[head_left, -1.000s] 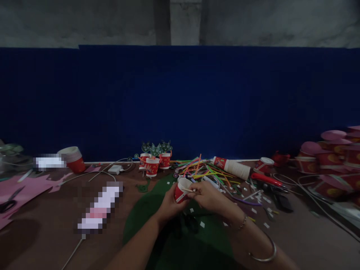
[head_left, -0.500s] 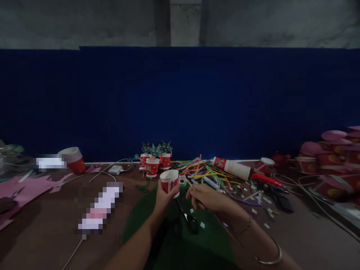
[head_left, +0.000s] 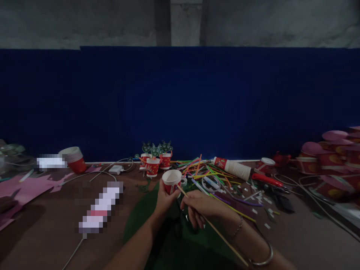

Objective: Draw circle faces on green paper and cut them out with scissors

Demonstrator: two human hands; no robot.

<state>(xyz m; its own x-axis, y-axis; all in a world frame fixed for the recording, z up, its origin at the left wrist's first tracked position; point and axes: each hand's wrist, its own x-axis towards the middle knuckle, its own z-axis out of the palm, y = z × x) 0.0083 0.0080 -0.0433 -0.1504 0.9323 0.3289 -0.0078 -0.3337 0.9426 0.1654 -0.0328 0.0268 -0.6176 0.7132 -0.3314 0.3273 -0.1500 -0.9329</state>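
Your left hand point(head_left: 164, 199) has a closed grip on a cup point(head_left: 170, 181); your right hand point(head_left: 201, 203) pinches a stick point(head_left: 225, 239), tip by cup.

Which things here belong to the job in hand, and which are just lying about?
Seemingly in the job:
paper cup, in the left fingers
thin stick, in the right fingers

Apparently just lying about:
pink paper
white box
red-handled tool

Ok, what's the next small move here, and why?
Perhaps press the tip of the stick gently against the side of the paper cup: the left hand grips the cup, and the right hand holds the stick with its tip by the cup's wall. I can't tell whether they touch.
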